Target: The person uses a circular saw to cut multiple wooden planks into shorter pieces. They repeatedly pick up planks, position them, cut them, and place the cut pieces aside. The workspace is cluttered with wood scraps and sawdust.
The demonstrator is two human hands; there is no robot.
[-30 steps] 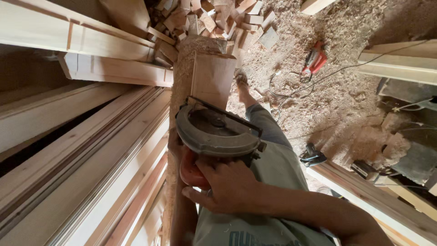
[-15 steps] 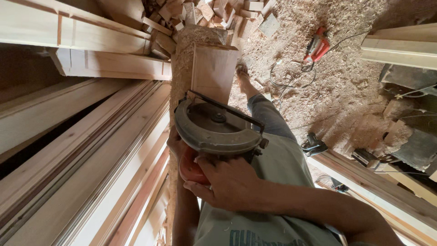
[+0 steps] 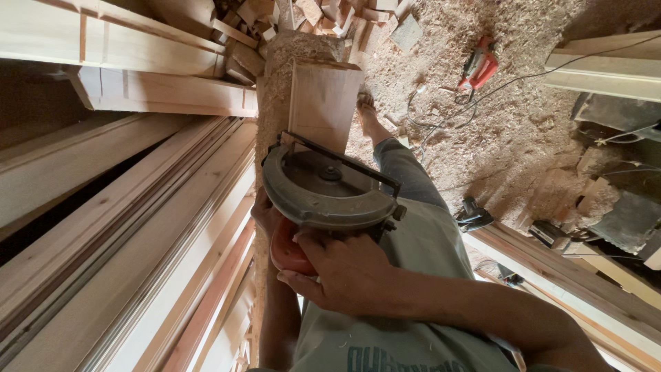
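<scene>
We are gripping a hand-held circular saw with a grey round metal blade guard and a red body (image 3: 323, 196), and we are running it along a pale flat wooden board (image 3: 323, 103) lying just beyond our hands on a sawdust-covered narrow table (image 3: 279, 83). Our right hand (image 3: 344, 272) is wrapping closed over the red rear of the saw, fingers curled tight on it. Our left hand (image 3: 265, 213) is pressing against the saw's left side, apparently clasping it too, though most of its fingers are hidden behind the guard.

To be doing this well, we judge that we should be keeping the guard's flat edge square to the board, pushing steadily rather than forcing, and holding both hands behind the blade. The black power cord (image 3: 441, 110) trailing across the sawdust-strewn floor (image 3: 509, 138) to the right of our hands should be staying clear of the cut. The stacked long pale timber planks (image 3: 124, 227) to the left of our hands are crowding the saw, so we are minding that elbow room.
</scene>
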